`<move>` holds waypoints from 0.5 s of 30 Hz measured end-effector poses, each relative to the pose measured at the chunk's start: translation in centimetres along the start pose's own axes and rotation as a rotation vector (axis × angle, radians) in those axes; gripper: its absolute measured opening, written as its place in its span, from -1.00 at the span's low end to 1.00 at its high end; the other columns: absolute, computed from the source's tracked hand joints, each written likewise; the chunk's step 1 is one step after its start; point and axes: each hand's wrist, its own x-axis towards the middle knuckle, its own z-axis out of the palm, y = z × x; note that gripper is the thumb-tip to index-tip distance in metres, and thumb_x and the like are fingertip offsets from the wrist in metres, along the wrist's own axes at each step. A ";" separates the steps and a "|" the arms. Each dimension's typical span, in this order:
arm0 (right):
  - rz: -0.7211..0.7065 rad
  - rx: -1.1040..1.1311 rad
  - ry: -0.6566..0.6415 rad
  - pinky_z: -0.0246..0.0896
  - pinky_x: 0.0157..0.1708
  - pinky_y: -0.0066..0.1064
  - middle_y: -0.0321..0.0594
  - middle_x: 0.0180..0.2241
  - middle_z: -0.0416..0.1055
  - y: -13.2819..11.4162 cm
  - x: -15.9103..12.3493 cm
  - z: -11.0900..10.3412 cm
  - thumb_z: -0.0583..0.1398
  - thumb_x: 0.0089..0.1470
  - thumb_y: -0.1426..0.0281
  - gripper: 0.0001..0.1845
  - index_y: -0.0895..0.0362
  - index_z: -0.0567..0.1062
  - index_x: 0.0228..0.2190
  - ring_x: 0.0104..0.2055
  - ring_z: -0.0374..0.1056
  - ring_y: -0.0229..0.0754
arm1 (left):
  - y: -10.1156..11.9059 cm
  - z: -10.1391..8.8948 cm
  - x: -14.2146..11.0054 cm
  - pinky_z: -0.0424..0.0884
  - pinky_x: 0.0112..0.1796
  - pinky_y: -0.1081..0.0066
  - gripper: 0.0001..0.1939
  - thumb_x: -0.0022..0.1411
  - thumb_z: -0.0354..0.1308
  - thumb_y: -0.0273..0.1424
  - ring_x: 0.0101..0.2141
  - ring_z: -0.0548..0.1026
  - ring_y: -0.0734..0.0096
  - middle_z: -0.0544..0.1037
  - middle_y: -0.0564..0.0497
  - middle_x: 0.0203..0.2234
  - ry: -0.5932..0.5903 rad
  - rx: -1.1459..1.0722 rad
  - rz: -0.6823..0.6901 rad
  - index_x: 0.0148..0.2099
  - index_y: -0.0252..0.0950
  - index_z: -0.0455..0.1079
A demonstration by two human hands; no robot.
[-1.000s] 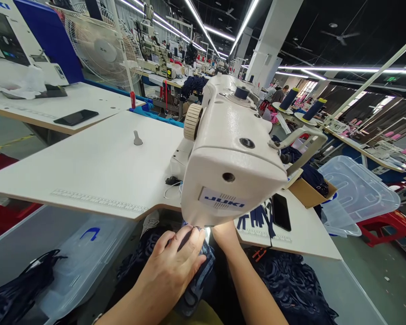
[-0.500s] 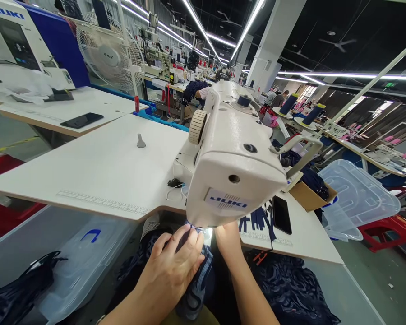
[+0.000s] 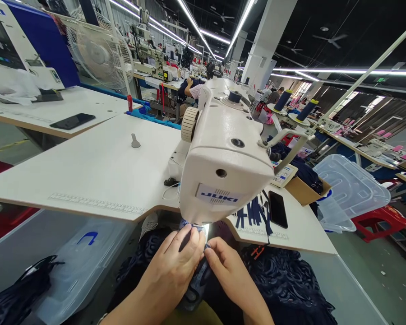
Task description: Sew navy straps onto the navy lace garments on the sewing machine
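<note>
White tubes [image 3: 242, 23] shine strongly against the dark ceiling [image 3: 301, 27] here; under the sewing machine [image 3: 228, 158] glows a small bright patch. Far benches look soft, and the edges appear stretched.

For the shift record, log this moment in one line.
left hand: on patterned navy fabric; right hand: pinching its edge; JUKI sewing machine: beyond hands

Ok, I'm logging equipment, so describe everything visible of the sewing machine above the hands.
The sewing machine is glossy off-white, probably metal, with a blue-lettered JUKI label on its end face, a round hole above that, a ribbed cream side knob and a dark cap on top. It stands on the white table. Light shines beneath it, where patterned blue fabric reaches; needle hidden.
</note>
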 end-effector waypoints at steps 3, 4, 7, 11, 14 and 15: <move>-0.025 0.010 0.000 0.14 -0.30 -0.47 -0.33 -0.38 0.35 0.0 -0.1 -0.2 0.02 0.25 0.33 -0.81 0.10 0.39 -0.32 -0.35 0.23 -0.26 | 0.1 0.1 0.1 0.21 -0.01 0.26 -0.63 0.31 -0.10 -0.50 -0.02 0.39 0.23 0.50 -0.06 -0.05 0.004 0.004 -0.011 0.10 -0.27 0.35; -0.030 0.028 -0.007 0.13 -0.31 -0.47 -0.34 -0.40 0.33 0.0 -0.2 -0.4 0.04 0.24 0.33 -0.83 0.10 0.39 -0.32 -0.36 0.22 -0.27 | 0.1 -0.1 0.1 0.22 -0.01 0.27 -0.62 0.31 -0.09 -0.49 -0.02 0.40 0.24 0.50 -0.06 -0.06 0.010 -0.022 -0.025 0.12 -0.24 0.34; -0.042 0.124 -0.072 0.08 -0.42 -0.50 -0.40 -0.49 0.20 -0.2 -1.0 -1.2 0.13 0.18 0.29 -0.86 0.09 0.37 -0.38 -0.45 0.12 -0.31 | 0.1 -1.2 0.1 0.28 -0.03 0.29 -0.70 0.31 -0.07 -0.43 -0.05 0.41 0.26 0.48 -0.08 -0.06 -0.008 -0.261 -0.090 0.01 -0.18 0.40; -0.233 0.139 -0.121 0.08 -0.42 -0.47 -0.37 -0.50 0.22 -1.0 -2.1 -2.0 0.14 0.17 0.25 -0.81 0.08 0.39 -0.41 -0.45 0.16 -0.29 | 0.1 -4.0 -0.2 0.40 -0.22 0.50 -0.77 0.34 -0.08 -0.33 -0.27 0.46 0.44 0.54 0.01 -0.24 -0.362 -0.844 -0.196 -0.21 -0.17 0.42; -0.423 -0.059 -0.040 0.12 -0.40 -0.45 -0.30 -0.46 0.31 -1.8 -1.9 -1.7 0.07 0.23 0.33 -0.83 0.07 0.42 -0.35 -0.41 0.23 -0.27 | 0.0 -5.0 -0.5 0.39 -0.39 0.57 -0.67 0.34 -0.10 -0.17 -0.45 0.42 0.52 0.53 0.10 -0.44 -0.623 -1.176 -0.353 -0.29 -0.20 0.40; -0.483 -0.172 0.006 0.11 -0.42 -0.44 -0.28 -0.46 0.33 -2.0 -1.6 -1.5 0.05 0.24 0.37 -0.83 0.07 0.43 -0.33 -0.42 0.23 -0.26 | -0.1 -5.0 -0.7 0.39 -0.41 0.56 -0.62 0.32 -0.10 -0.11 -0.47 0.41 0.52 0.52 0.10 -0.47 -0.642 -1.259 -0.436 -0.32 -0.22 0.39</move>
